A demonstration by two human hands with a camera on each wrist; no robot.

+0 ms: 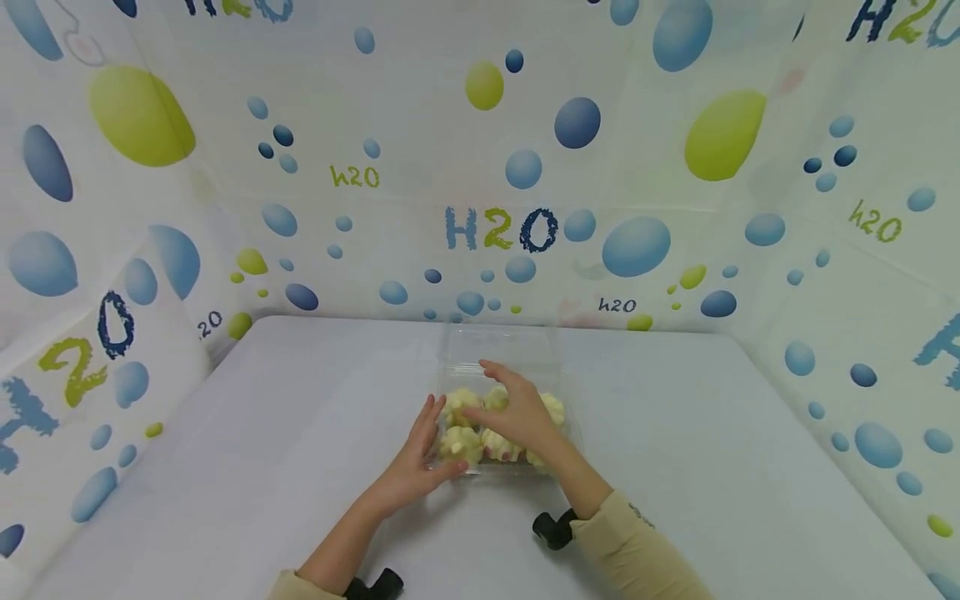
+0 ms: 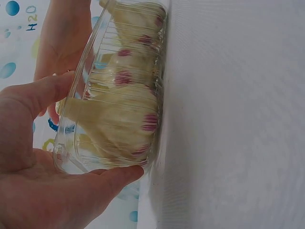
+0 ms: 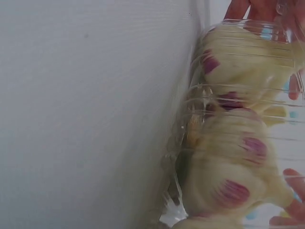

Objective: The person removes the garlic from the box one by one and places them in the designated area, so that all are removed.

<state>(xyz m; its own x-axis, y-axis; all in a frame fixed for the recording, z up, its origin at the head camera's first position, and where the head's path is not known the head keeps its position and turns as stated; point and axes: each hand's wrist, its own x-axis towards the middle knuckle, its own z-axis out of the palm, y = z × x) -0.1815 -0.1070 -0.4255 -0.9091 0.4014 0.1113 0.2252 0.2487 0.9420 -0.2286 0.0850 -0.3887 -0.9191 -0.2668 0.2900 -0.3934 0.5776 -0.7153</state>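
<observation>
A clear plastic container (image 1: 510,472) sits on the table, its lid (image 1: 498,343) tipped back behind it. Several pale garlic bulbs (image 1: 461,446) with purple patches fill the base; the ribbed wall shows the bulbs (image 2: 119,119) from the front. At the front left corner my left hand (image 1: 411,467) holds the container, thumb by the front rim and fingers along the left side. Over the bulbs is my right hand (image 1: 525,412), thumb and fingers spread apart, hiding part of the middle ones. Whether its thumb touches a bulb (image 1: 459,406) I cannot tell.
A white-covered table (image 1: 300,417) stretches around the container. Behind it and at both sides hangs a printed sheet (image 1: 420,125) with blue and green spots. Black wrist mounts (image 1: 553,529) sit under the sleeves, close to the tabletop.
</observation>
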